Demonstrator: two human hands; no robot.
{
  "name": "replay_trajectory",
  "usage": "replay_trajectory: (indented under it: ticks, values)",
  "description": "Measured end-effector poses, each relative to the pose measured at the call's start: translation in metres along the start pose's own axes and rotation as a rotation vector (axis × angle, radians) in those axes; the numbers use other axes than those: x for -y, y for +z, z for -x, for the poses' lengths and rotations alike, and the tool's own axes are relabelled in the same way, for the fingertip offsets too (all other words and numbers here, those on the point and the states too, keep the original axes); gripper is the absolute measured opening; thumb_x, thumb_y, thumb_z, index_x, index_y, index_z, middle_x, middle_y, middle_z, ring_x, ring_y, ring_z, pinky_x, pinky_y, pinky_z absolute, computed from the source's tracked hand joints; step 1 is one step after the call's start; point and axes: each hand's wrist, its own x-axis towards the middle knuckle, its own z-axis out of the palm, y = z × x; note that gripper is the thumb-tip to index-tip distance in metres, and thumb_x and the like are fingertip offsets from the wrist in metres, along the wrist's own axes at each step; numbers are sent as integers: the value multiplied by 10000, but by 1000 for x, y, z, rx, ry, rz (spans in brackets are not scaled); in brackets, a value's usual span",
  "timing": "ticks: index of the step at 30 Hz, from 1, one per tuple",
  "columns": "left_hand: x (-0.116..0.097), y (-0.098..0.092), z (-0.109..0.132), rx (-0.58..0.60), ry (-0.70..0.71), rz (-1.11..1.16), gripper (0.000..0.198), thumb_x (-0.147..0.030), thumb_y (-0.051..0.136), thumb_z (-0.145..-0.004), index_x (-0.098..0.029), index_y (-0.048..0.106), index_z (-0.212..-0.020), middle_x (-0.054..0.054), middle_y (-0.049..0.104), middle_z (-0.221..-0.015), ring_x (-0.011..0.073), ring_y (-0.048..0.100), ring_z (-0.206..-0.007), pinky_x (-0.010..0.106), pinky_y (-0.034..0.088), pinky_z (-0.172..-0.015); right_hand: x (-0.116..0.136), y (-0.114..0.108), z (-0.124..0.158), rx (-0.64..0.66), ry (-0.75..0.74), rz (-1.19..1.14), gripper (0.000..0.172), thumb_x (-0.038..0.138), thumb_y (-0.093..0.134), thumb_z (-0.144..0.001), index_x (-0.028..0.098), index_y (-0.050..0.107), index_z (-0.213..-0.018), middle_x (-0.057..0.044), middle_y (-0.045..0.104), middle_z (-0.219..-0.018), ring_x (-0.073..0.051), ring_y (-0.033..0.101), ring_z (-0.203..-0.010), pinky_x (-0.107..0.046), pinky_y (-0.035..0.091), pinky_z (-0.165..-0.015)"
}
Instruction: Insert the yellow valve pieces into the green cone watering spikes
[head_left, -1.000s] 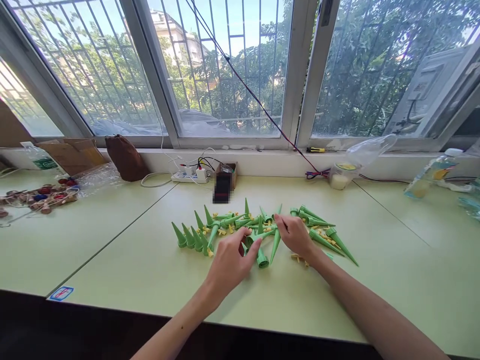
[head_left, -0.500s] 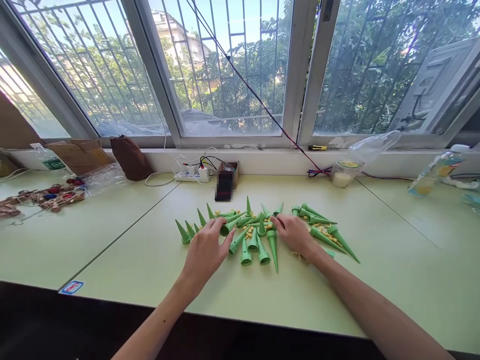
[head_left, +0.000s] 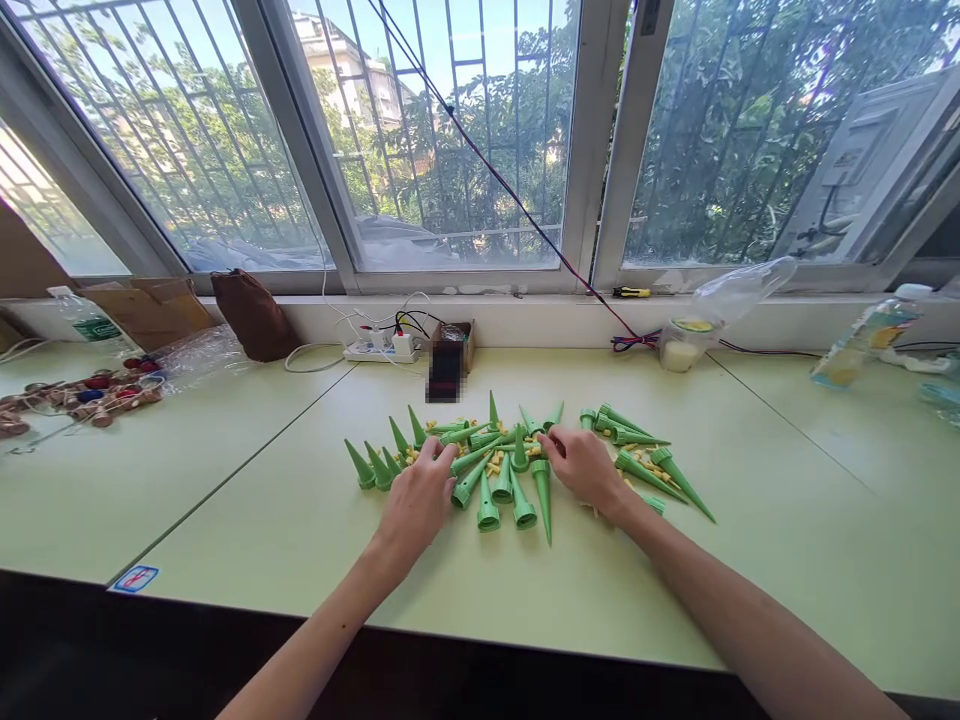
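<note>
Many green plastic cone-shaped spikes (head_left: 541, 500) lie and stand on the table, with small yellow pegs (head_left: 493, 464) scattered among them. On the left side of the pile, my left hand (head_left: 421, 492) has its fingers closed around the wide end of a lying green spike (head_left: 472, 458), which its fingers partly hide. My right hand (head_left: 579, 462) is over the right-centre of the pile, thumb and fingers pinched together. What is in that pinch is too small and covered to make out. Several upright spikes (head_left: 360, 465) stand left of my left hand.
Right of my right hand lie more spikes (head_left: 681, 484). Toward the window are a power strip (head_left: 381, 349), a small box (head_left: 459, 345), a jar in a plastic bag (head_left: 681, 345) and a bottle (head_left: 870, 335). Wooden pieces with cords (head_left: 90, 393) lie far left.
My left hand's fingers and thumb, apart before, have closed at the wide end of a spike. My right hand stays pinched in nearly the same place. The view has shifted slightly.
</note>
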Motion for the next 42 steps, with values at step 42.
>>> replay_trajectory:
  ticks: [42]
  values:
    - [-9, 19, -73, -15, 212, 342, 152, -178, 536, -828, -196, 687, -838, 26, 721, -809, 180, 643, -762, 274, 438, -736, 11, 8, 9, 10, -160, -201, 272, 243, 459, -961, 187, 520, -702, 10, 524, -628, -122, 419, -560, -241, 313, -578]
